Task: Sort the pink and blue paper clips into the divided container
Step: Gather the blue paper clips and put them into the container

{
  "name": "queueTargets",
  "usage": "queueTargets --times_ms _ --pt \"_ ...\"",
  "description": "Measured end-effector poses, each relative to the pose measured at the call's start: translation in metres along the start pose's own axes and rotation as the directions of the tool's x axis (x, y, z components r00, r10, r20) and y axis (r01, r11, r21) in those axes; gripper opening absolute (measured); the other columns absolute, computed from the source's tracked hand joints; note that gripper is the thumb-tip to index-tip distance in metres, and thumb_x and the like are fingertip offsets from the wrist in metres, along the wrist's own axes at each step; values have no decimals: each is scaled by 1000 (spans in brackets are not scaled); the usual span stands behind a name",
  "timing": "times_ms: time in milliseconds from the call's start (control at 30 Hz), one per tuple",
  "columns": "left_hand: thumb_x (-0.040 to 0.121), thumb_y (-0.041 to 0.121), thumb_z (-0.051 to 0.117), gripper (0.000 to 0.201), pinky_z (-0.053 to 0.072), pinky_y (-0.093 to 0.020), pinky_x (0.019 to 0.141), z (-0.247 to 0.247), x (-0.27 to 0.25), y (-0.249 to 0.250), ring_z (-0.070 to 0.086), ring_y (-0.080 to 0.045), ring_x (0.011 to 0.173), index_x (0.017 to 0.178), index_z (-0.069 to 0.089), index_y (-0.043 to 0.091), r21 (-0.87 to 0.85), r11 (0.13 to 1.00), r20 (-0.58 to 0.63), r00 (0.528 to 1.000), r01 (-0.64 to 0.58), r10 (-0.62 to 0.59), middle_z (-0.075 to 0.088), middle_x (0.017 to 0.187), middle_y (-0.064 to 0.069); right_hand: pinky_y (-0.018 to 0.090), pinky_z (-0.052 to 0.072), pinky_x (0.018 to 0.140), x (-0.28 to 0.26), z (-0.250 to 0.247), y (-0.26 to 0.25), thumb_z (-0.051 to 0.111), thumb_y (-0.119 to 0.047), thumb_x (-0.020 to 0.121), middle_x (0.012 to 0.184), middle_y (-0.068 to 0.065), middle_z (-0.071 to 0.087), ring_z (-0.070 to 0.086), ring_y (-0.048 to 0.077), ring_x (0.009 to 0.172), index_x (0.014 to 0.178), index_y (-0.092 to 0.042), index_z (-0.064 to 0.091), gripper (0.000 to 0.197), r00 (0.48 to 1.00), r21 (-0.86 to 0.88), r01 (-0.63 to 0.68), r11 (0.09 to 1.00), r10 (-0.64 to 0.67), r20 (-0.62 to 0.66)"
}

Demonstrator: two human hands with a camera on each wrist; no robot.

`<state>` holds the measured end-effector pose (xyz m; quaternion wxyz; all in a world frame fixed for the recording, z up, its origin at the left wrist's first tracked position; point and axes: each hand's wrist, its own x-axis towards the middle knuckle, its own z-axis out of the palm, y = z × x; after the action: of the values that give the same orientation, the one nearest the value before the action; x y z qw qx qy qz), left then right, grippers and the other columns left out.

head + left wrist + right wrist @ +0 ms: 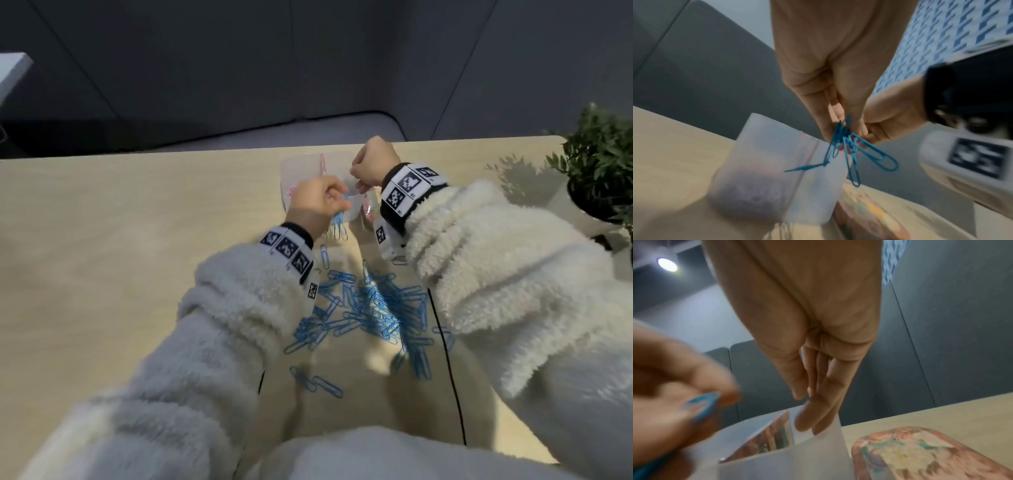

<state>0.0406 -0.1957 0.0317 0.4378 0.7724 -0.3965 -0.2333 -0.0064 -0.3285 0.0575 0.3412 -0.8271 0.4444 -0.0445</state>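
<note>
A translucent divided container (301, 171) stands at the far middle of the table. A pink clip (322, 163) shows inside it. My left hand (317, 202) is at its near side and pinches a bunch of blue paper clips (851, 151) that dangle beside the container wall (766, 170). My right hand (371, 164) reaches over the right side, and its fingers (813, 410) hold the wall (818, 451) at the rim. A large pile of blue clips (376, 308) lies on the table between my forearms.
A flowery lid (920, 451) lies flat just right of the container. A potted plant (599, 164) stands at the table's right edge. The table's far edge runs just behind the container. A black cable (448, 359) crosses near the right sleeve.
</note>
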Motion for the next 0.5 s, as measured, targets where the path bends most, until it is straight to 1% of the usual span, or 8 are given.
queueTargets --times_ms 67,167,267,333,367,400,433,500 --pt "74 8 72 15 50 -27 67 0 23 9 50 -8 60 88 67 12 -36 999 -84 996 6 -9 51 64 12 47 59 68 -10 -7 6 49 0 84 87 24 69 70 37 70 84 5 65 17 999 115 8 993 -4 -34" --pt "73 10 72 15 54 -38 78 6 46 9 55 -16 68 82 64 20 -111 994 -197 980 18 -40 52 65 12 39 58 58 -35 -16 24 45 -3 86 78 18 64 64 30 58 82 2 65 20 994 330 23 944 12 -105" --pt "77 8 68 15 54 -40 82 15 59 5 55 -17 70 91 65 12 -164 986 -238 968 38 -77 53 69 9 33 55 51 -57 -16 53 49 -3 87 74 19 61 57 25 49 77 0 62 17 995 451 -14 893 59 -85" --pt "81 9 64 19 52 -37 86 19 61 2 58 -18 75 100 65 8 -146 988 -223 971 56 -88 59 79 2 26 52 43 -68 -10 78 51 -5 89 77 19 63 58 19 46 77 -1 62 16 995 442 -69 895 96 -38" --pt "83 9 61 22 51 -35 89 20 62 0 61 -21 82 105 64 6 -115 992 -211 974 59 -82 64 88 -5 25 51 42 -74 -7 91 52 -7 89 79 18 65 59 17 46 77 -2 62 16 993 407 -96 908 117 -26" --pt "86 10 56 26 49 -34 94 20 63 -1 63 -25 94 111 62 5 -64 996 -187 980 56 -67 67 101 -10 27 52 47 -79 -3 103 54 -9 88 79 17 66 61 19 51 73 -6 62 18 989 357 -121 926 142 -31" --pt "90 11 51 30 45 -34 99 21 64 -2 61 -28 108 118 60 5 10 999 -145 988 49 -47 66 114 -14 33 54 56 -83 0 115 55 -11 86 80 16 66 64 26 60 69 -10 62 19 985 287 -141 948 162 -53" --pt "96 12 40 36 37 -32 106 21 62 2 49 -29 125 129 52 7 173 985 -38 999 8 -1 57 132 -15 39 50 78 -90 4 133 56 -10 84 89 18 69 65 35 87 76 -9 68 14 978 86 -168 982 177 -109"
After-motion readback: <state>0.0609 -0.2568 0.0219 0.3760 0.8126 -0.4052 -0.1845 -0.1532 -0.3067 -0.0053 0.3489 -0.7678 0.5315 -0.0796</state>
